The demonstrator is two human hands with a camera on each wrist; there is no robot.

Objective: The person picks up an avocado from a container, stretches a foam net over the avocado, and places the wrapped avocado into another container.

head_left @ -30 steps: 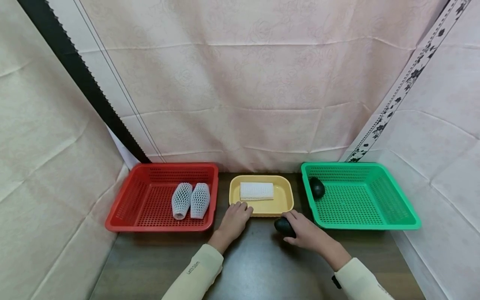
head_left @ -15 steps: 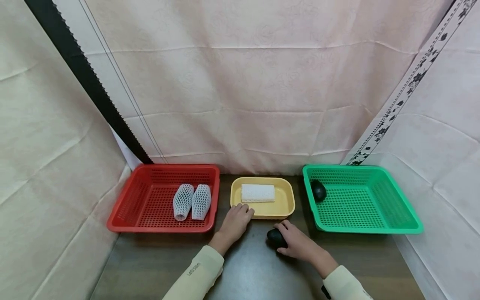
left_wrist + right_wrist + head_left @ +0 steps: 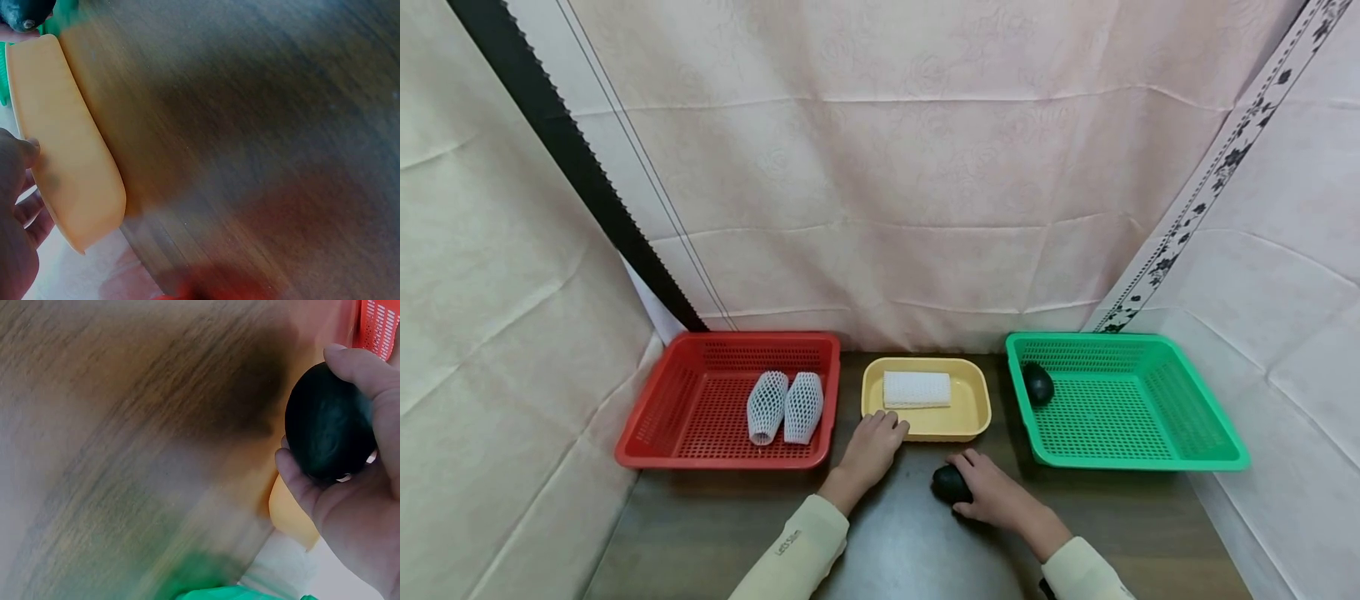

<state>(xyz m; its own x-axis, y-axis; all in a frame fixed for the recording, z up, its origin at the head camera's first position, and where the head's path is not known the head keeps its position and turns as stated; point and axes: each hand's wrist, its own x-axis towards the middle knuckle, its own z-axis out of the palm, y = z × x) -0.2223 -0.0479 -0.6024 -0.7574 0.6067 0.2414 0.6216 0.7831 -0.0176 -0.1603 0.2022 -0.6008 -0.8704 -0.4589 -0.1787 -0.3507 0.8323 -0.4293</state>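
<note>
My right hand (image 3: pixel 994 492) grips a dark avocado (image 3: pixel 951 484) just in front of the yellow tray, at the middle of the table. In the right wrist view the thumb lies over one side of the avocado (image 3: pixel 328 422) and fingers curl round the other. My left hand (image 3: pixel 872 443) holds the near left rim of the yellow tray (image 3: pixel 972 421). The left wrist view has its thumb on the tray's outer wall (image 3: pixel 75 150), with fingers across the rim. A flattened white foam net (image 3: pixel 917 389) lies in the tray.
At left, a red basket (image 3: pixel 658 417) holds two objects in white foam nets (image 3: pixel 767 407). At right stands a green basket (image 3: pixel 1206 417) with another dark avocado (image 3: pixel 1038 384) by its left wall. Pale cloth (image 3: pixel 887 183) hangs behind the table.
My right hand has moved left and nearer with the avocado, from beside the tray's right corner to in front of it. The left hand has stayed on the tray's rim.
</note>
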